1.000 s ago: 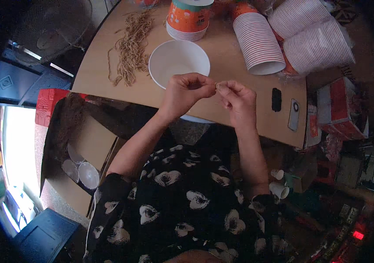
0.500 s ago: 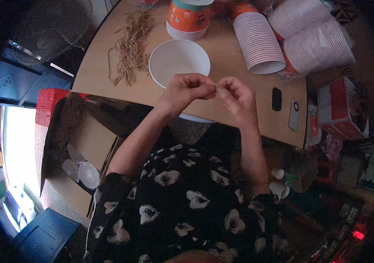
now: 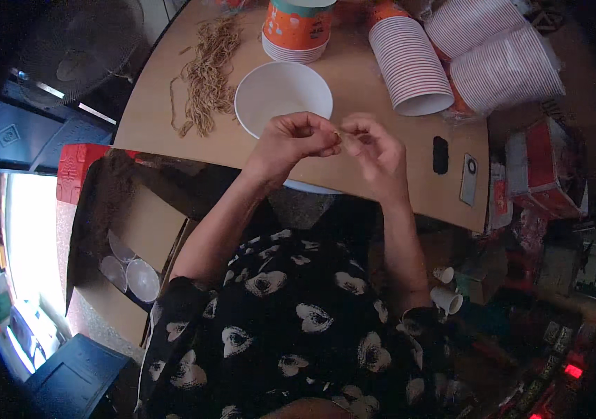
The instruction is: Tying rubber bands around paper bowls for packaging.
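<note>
My left hand (image 3: 289,145) is pinched, thumb against forefinger, in front of the white paper tub (image 3: 259,115). A tiny brownish bit shows at its fingertips, too small to name. Close beside it, my right hand (image 3: 382,155) has bent fingers turned toward the left fingertips; motion smears their tips, so whether they hold anything is unclear. Both hands are above the table's near edge. To the left of the tub lies a loose heap of tan, twisted cord-like strands (image 3: 209,73).
Behind the tub stands a stack of orange printed tubs (image 3: 296,31). White stacked tubs (image 3: 410,66) and plastic-wrapped stacks (image 3: 507,66) lie at the far right. A black object (image 3: 440,155) and a flat phone-like object (image 3: 468,179) lie near the right edge. An open carton (image 3: 148,223) stands lower left.
My fingertips have drawn slightly apart, the left hand shifting a little to the left. The right fingers have loosened and blurred.
</note>
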Available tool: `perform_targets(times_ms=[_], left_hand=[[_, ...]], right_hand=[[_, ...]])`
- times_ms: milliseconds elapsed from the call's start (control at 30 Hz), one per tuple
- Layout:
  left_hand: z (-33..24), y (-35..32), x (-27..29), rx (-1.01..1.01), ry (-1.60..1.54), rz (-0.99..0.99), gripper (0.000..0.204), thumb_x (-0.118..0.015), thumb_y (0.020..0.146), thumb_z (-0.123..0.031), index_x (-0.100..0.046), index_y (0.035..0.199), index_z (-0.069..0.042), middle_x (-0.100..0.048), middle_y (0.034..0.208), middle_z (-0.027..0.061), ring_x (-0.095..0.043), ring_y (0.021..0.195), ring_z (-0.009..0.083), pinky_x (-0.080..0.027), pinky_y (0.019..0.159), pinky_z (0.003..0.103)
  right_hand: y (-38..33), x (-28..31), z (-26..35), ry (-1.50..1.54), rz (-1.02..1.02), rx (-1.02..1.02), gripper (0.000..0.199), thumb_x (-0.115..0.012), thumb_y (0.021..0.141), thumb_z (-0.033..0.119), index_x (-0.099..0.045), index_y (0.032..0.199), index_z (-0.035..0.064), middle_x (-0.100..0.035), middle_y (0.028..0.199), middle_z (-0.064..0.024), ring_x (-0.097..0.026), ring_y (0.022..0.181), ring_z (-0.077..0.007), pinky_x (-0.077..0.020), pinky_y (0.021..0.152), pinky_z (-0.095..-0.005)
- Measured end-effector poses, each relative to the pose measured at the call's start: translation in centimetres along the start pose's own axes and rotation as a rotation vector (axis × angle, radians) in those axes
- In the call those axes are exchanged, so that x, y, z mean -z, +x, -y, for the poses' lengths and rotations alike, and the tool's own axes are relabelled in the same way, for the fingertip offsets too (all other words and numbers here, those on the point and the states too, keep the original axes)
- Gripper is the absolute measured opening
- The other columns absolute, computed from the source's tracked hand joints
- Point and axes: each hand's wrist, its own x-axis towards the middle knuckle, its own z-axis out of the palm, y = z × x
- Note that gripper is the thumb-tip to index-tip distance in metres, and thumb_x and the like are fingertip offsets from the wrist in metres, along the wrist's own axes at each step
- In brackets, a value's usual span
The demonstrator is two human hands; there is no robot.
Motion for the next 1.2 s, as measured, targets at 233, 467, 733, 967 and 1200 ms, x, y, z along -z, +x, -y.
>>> perform_targets(times_ms=[233,467,733,967,1200], left_hand=[[-0.2,0.1,0.2,-0.047,0.084,0.037,0.014,-0.070,0.089,-0.009,-0.066,0.099,0.000,-0.069,0.091,0.0076,-0.067,0.084,0.0144,-0.055,0.077,0.027],[-0.8,-0.2,0.1,-0.012,0.048,0.032,0.017,-0.070,0.087,-0.006,-0.065,0.101,0.002,-0.070,0.091,0.0077,-0.068,0.083,0.0146,-0.056,0.078,0.027],[-1.1,-0.3,0.4,-0.063,0.092,0.090,0.010,-0.070,0.088,-0.006,-0.066,0.095,-0.001,-0.069,0.088,0.0057,-0.067,0.082,0.0131,-0.054,0.077,0.026],[-1.9,-1.0,0.1,-0.086,0.203,0.109,0.010,-0.072,0.087,-0.007,-0.067,0.093,0.000,-0.069,0.085,0.0053,-0.067,0.081,0.0118,-0.055,0.076,0.026],[-2.1,-1.1,-0.1,-0.107,0.374,0.089,0.015,-0.071,0.084,0.003,-0.067,0.098,0.004,-0.071,0.089,0.0074,-0.068,0.083,0.0127,-0.057,0.078,0.027]], right_hand=[[-0.2,-0.3,0.2,0.174,0.096,-0.235,0.014,-0.066,0.091,0.011,-0.064,0.098,0.0000,-0.066,0.092,-0.0026,-0.062,0.080,-0.0108,-0.0504,0.075,-0.0264],[-0.5,0.0,0.1,0.083,0.136,-0.135,0.009,-0.064,0.091,0.008,-0.063,0.095,0.0004,-0.063,0.087,-0.0010,-0.059,0.079,-0.0091,-0.0491,0.075,-0.0248],[-0.2,0.1,0.1,0.218,0.181,-0.199,0.008,-0.062,0.092,0.007,-0.062,0.098,0.0012,-0.062,0.086,-0.0010,-0.059,0.079,-0.0088,-0.0488,0.075,-0.0245],[0.0,0.3,-0.3,0.340,0.279,-0.330,0.010,-0.061,0.093,0.004,-0.059,0.101,-0.0012,-0.062,0.089,-0.0025,-0.059,0.079,-0.0094,-0.0481,0.074,-0.0237],[0.0,0.7,-0.5,0.311,0.338,-0.341,0.010,-0.063,0.093,0.010,-0.060,0.097,0.0019,-0.061,0.082,0.0004,-0.057,0.074,-0.0071,-0.0481,0.068,-0.0236]])
